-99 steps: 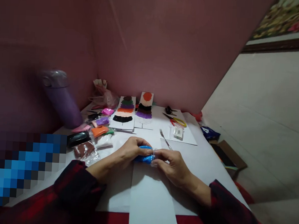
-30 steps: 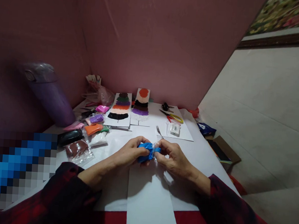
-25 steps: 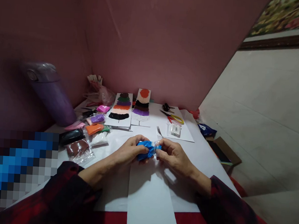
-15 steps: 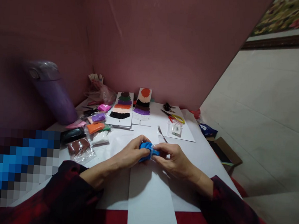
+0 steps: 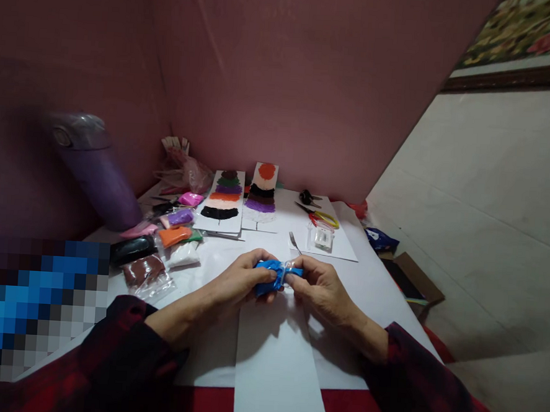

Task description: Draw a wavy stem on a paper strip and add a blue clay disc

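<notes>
Both hands meet over a white paper strip (image 5: 273, 355) at the middle of the table. My left hand (image 5: 240, 280) is closed round a lump of blue clay in a clear plastic packet (image 5: 271, 275). My right hand (image 5: 319, 288) pinches the packet's right end between thumb and fingers. Dark red and black sleeves cover both forearms.
Several clay packets (image 5: 170, 237) in purple, orange, brown, black and white lie at the left. Two cards with coloured clay bands (image 5: 241, 198) sit at the back. A fork (image 5: 294, 241), scissors (image 5: 318, 216), a purple flask (image 5: 93, 170) and a cardboard box (image 5: 413, 280) are around.
The blue clay packet has been squeezed and crumpled between the hands; my right fingers shifted along its right end. The hands stay over the strip.
</notes>
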{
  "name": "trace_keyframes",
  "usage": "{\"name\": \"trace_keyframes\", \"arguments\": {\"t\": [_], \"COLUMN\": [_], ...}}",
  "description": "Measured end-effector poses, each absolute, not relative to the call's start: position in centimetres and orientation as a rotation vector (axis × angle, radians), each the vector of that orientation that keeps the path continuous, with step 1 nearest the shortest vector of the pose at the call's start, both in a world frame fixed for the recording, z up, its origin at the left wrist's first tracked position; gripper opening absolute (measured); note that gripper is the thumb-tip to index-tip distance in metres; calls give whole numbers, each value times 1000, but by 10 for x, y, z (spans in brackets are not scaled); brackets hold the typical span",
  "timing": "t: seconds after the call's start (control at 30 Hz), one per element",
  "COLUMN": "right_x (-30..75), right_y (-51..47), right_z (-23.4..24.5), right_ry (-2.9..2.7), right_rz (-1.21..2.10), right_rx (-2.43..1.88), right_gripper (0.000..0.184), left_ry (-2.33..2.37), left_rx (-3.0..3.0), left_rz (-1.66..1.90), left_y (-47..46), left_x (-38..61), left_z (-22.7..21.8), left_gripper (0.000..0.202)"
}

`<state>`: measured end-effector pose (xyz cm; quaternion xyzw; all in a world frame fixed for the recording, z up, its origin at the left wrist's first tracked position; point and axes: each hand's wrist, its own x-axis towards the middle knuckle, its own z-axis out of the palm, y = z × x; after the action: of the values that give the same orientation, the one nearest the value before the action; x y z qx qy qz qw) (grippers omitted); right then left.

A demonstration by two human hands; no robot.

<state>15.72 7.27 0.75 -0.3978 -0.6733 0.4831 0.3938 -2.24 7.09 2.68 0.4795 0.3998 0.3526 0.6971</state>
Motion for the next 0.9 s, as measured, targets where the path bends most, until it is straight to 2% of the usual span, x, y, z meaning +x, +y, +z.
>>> {"name": "trace_keyframes", "arguments": {"t": [0.07,0.23,0.37,0.7,0.83,0.9], "right_x": [158,162,163,154,155,156], "right_y": [75,77,75,67,69,72], "right_z": [7,9,8,9,9,6], "right_ry": [-1772,-2116,-2201,-2074,-1866,-1734], "right_rz": [1184,607,439,689,937,1121], "right_rx": [-1006,-857,-797,-881,-920,-917], "right_gripper": [15,15,16,9,4,10], "left_ry": [918,1020,1060,997,911,869], "left_rx": [1067,1149,1285,1362,1237,1163], "left_rz": [802,783,719,612,677,717], "left_y": [72,73,70,59,63,64], "left_x": [-22,-22,-23,-24,-22,-22], "left_z": [24,21,23,33,31,31], "left_gripper": [23,22,20,10,13,14]}}
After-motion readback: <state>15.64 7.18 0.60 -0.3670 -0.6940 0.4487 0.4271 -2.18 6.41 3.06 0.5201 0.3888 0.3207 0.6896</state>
